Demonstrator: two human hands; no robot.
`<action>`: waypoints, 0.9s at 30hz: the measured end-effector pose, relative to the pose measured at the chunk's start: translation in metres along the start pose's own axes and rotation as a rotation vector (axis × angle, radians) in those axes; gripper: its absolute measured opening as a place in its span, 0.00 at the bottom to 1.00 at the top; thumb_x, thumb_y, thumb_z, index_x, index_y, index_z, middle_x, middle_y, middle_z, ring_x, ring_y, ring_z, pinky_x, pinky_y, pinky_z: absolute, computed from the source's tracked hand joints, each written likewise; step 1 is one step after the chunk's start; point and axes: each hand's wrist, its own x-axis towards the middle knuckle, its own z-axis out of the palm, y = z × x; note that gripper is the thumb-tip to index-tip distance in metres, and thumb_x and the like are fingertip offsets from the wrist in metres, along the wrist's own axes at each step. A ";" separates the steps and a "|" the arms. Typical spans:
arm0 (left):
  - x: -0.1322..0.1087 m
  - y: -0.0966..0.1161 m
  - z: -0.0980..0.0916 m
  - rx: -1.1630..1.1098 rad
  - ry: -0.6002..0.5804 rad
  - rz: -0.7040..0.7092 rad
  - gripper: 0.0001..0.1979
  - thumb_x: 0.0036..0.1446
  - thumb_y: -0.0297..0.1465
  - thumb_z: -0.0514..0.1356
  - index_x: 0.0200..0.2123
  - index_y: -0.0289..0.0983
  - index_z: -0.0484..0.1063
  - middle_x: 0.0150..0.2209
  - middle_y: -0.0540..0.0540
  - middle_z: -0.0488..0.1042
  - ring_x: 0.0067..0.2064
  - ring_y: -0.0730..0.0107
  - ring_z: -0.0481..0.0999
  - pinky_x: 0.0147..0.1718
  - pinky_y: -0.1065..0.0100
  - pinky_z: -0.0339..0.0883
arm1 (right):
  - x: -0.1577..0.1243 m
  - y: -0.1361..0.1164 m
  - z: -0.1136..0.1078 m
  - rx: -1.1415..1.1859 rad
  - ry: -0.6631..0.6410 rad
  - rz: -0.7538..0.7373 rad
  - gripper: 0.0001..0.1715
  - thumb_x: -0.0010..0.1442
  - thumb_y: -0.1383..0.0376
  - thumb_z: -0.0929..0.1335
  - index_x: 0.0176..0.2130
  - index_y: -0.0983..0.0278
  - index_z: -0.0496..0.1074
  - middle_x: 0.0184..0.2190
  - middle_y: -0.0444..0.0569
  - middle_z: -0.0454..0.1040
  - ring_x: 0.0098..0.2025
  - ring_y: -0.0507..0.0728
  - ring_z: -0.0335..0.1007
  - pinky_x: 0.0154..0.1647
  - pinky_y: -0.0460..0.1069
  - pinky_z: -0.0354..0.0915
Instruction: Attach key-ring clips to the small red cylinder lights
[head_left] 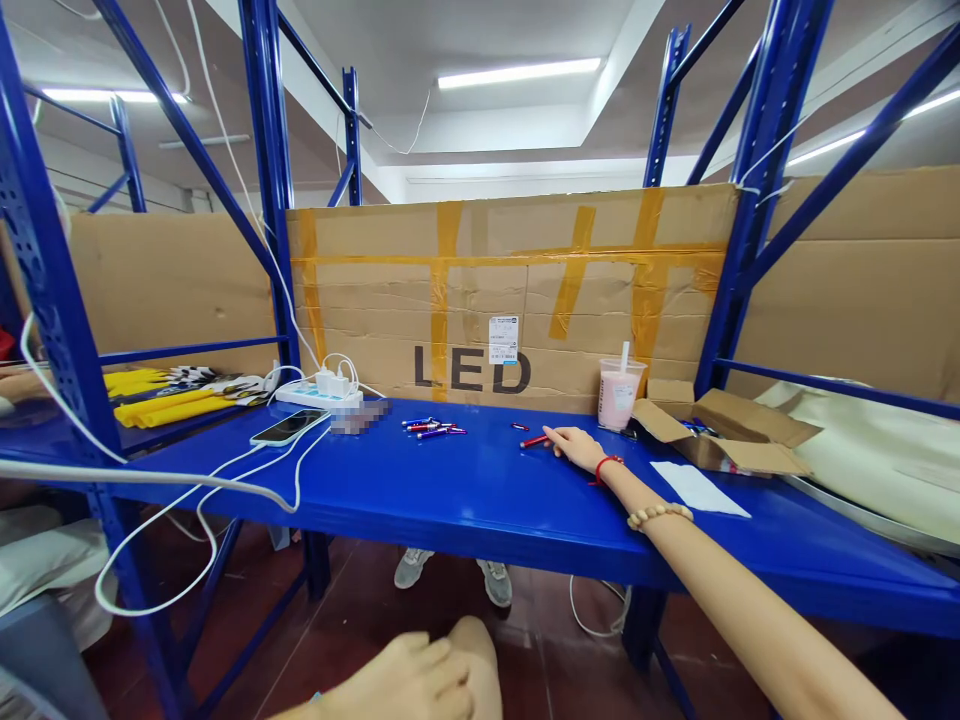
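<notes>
Shiny red and blue pens lie left of the slim red pen pinched in the right hand; the left hand is half-curled by the knee (its grip I cannot tell). A clear plastic cup holds pink drink near an open brown cardboard box, on a glossy blue worktop before taped cardboard

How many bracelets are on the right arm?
2: a red bracelet just behind the right hand, and a beaded bracelet farther up the same arm.
</notes>
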 end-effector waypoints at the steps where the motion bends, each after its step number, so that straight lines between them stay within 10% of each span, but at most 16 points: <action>1: 0.017 -0.008 -0.020 -0.003 0.082 -0.005 0.04 0.54 0.30 0.57 0.32 0.34 0.65 0.32 0.48 0.64 0.33 0.70 0.63 0.32 0.71 0.59 | 0.002 -0.001 0.000 -0.001 -0.012 -0.019 0.30 0.57 0.48 0.53 0.31 0.64 0.70 0.23 0.45 0.70 0.24 0.49 0.62 0.27 0.44 0.54; 5: 0.081 -0.052 -0.076 -0.039 0.516 -0.138 0.11 0.61 0.30 0.44 0.37 0.35 0.65 0.39 0.46 0.62 0.40 0.71 0.63 0.39 0.71 0.58 | 0.012 -0.009 0.002 -0.001 -0.085 -0.085 0.28 0.57 0.48 0.53 0.32 0.65 0.69 0.22 0.45 0.69 0.18 0.47 0.59 0.21 0.42 0.53; 8: 0.119 -0.091 -0.077 -0.132 0.638 -0.439 0.07 0.59 0.29 0.48 0.39 0.36 0.64 0.39 0.48 0.62 0.39 0.74 0.64 0.39 0.75 0.60 | 0.023 -0.017 0.007 -0.013 -0.145 -0.134 0.28 0.58 0.49 0.53 0.31 0.66 0.69 0.21 0.45 0.69 0.14 0.46 0.56 0.17 0.43 0.51; 12: 0.156 -0.139 -0.048 -0.203 0.292 -0.626 0.15 0.53 0.29 0.57 0.45 0.36 0.61 0.40 0.48 0.61 0.37 0.72 0.65 0.35 0.74 0.63 | 0.032 -0.028 0.014 -0.037 -0.153 -0.241 0.26 0.58 0.50 0.53 0.30 0.65 0.68 0.20 0.45 0.68 0.17 0.47 0.59 0.20 0.43 0.52; 17: 0.178 -0.185 -0.020 0.060 -0.101 -0.454 0.14 0.59 0.36 0.51 0.43 0.31 0.60 0.40 0.43 0.60 0.39 0.61 0.65 0.38 0.62 0.64 | 0.030 -0.030 0.019 -0.078 -0.077 -0.340 0.23 0.58 0.51 0.55 0.28 0.62 0.68 0.22 0.44 0.69 0.25 0.50 0.62 0.25 0.43 0.50; 27: 0.182 -0.200 -0.007 -0.061 -0.091 -0.392 0.06 0.64 0.28 0.44 0.42 0.32 0.56 0.40 0.46 0.63 0.40 0.67 0.66 0.36 0.70 0.63 | 0.028 -0.032 0.022 -0.013 -0.012 -0.346 0.23 0.59 0.50 0.54 0.34 0.59 0.69 0.22 0.42 0.69 0.27 0.50 0.64 0.26 0.43 0.50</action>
